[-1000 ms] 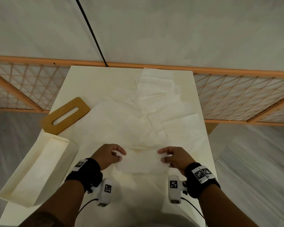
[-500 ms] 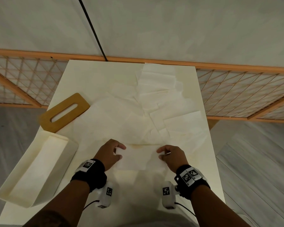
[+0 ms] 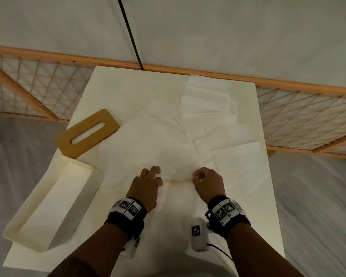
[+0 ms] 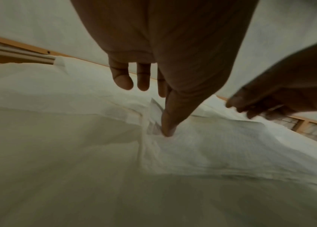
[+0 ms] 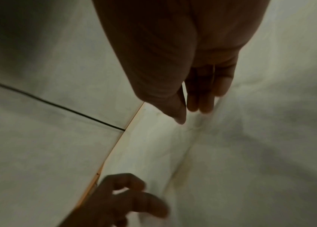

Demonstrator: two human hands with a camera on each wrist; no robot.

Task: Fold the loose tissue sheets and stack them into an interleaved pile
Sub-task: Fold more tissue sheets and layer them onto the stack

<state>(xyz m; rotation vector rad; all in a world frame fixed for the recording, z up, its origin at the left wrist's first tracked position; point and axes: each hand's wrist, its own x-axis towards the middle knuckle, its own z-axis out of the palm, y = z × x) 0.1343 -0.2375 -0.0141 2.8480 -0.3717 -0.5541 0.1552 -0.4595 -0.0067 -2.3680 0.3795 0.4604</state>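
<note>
A white tissue sheet [image 3: 177, 189] lies on the table [image 3: 116, 90] near its front edge, with a crease running between my hands. My left hand [image 3: 155, 175] is at the sheet's left end. In the left wrist view its thumb [image 4: 166, 130] presses down on the tissue [image 4: 221, 145] while the other fingers [image 4: 123, 78] stay straight above it. My right hand [image 3: 197, 175] is at the right end with curled fingers. The right wrist view shows this hand [image 5: 189, 115] pinching a thin tissue edge between thumb and fingertips.
Several loose tissue sheets [image 3: 206, 108] lie overlapping across the middle and far right of the table. A brown wooden lid [image 3: 88, 132] with a slot lies at the left. A white open tissue box [image 3: 48, 204] overhangs the front-left edge. A lattice screen [image 3: 300, 116] stands behind.
Both hands have moved away from me, from the sheet's ends up to its far crease. The left hand's fingers have straightened, and the right hand has curled into a pinch.
</note>
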